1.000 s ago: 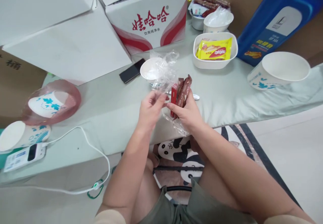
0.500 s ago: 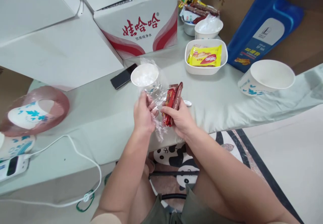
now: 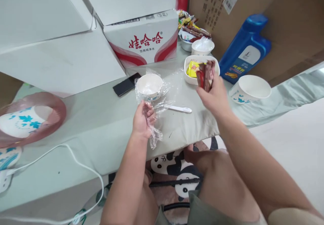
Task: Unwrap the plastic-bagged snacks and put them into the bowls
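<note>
My right hand (image 3: 215, 96) grips a small bunch of snack bars (image 3: 206, 74) in red and brown wrappers, held over the front right of a white square bowl (image 3: 189, 79). A yellow snack packet (image 3: 192, 69) shows inside that bowl, partly covered by the bars. My left hand (image 3: 144, 118) is closed on crumpled clear plastic film (image 3: 155, 135). The film spreads up around a paper bowl (image 3: 149, 84) just beyond my fingers. To the right of the film lies a white pen-like stick (image 3: 180, 109), its left end under the plastic.
A dark phone (image 3: 126, 84) lies left of the paper bowl. Behind are a white carton (image 3: 146, 46), a heap of wrapped snacks (image 3: 188, 25) and a blue bottle (image 3: 244, 52). A paper tub (image 3: 249, 90) stands at right; a pink bowl (image 3: 57, 108) and white cable (image 3: 83, 162) are left.
My right hand has carried the snack bars away from the plastic film, right and up to the square bowl. My left hand keeps the film. The white stick is now uncovered.
</note>
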Action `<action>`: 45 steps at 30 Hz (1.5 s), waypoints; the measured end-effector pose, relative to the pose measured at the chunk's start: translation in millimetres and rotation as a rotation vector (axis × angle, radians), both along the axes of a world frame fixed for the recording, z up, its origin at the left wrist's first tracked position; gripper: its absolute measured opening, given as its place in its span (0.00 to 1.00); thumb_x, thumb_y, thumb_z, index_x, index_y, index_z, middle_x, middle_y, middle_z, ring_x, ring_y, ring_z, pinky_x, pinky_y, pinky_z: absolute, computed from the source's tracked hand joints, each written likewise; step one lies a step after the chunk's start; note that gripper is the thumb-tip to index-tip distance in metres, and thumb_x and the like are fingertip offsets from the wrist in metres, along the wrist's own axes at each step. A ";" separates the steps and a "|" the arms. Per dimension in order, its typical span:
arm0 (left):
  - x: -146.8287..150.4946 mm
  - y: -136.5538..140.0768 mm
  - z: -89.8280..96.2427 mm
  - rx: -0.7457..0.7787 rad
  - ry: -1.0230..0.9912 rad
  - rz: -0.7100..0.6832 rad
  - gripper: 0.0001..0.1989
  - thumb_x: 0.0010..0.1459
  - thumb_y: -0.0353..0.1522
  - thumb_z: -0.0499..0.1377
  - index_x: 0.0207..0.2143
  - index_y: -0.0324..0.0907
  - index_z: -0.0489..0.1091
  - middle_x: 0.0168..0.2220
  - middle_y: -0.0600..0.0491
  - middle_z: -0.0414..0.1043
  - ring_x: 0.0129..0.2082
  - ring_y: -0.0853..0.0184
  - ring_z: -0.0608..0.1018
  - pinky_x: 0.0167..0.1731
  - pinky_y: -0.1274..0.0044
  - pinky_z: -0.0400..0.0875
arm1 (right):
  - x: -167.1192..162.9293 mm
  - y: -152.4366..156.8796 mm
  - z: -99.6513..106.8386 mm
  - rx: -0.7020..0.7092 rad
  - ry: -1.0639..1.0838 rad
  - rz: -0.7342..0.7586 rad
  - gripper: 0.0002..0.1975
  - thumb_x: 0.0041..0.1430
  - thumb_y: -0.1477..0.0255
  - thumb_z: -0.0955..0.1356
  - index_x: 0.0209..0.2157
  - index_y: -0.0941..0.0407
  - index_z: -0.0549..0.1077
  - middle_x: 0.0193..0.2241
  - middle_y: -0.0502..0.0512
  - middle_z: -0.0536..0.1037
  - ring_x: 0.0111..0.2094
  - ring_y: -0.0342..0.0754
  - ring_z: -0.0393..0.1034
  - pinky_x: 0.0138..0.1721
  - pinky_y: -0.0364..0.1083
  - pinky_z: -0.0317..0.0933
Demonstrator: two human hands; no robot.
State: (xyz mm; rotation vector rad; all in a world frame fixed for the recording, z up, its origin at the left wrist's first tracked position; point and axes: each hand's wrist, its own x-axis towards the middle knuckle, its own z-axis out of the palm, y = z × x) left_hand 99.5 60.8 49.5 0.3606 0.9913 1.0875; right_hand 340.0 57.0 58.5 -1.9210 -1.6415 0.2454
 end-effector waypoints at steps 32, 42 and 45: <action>-17.4 5.5 -1.6 0.079 -0.026 0.048 0.18 0.55 0.40 0.65 0.23 0.41 0.62 0.15 0.64 0.51 0.10 0.81 0.52 0.09 0.88 0.46 | 82.4 98.9 26.8 -0.265 -0.601 0.133 0.24 0.65 0.60 0.65 0.49 0.67 0.74 0.45 0.71 0.78 0.45 0.56 0.74 0.38 0.51 0.57; -15.7 9.9 1.3 0.053 -0.006 0.078 0.16 0.57 0.38 0.62 0.22 0.40 0.62 0.14 0.63 0.52 0.09 0.81 0.52 0.08 0.88 0.46 | 121.4 161.3 3.7 -0.473 -0.571 0.211 0.28 0.65 0.68 0.67 0.65 0.58 0.65 0.54 0.66 0.77 0.46 0.58 0.74 0.45 0.53 0.64; -14.9 11.1 1.0 0.063 -0.013 0.073 0.16 0.55 0.37 0.64 0.22 0.40 0.62 0.14 0.63 0.52 0.09 0.81 0.53 0.08 0.88 0.47 | 112.9 147.1 9.2 -0.389 -0.545 0.220 0.24 0.65 0.72 0.64 0.62 0.56 0.69 0.52 0.64 0.78 0.46 0.57 0.73 0.44 0.52 0.63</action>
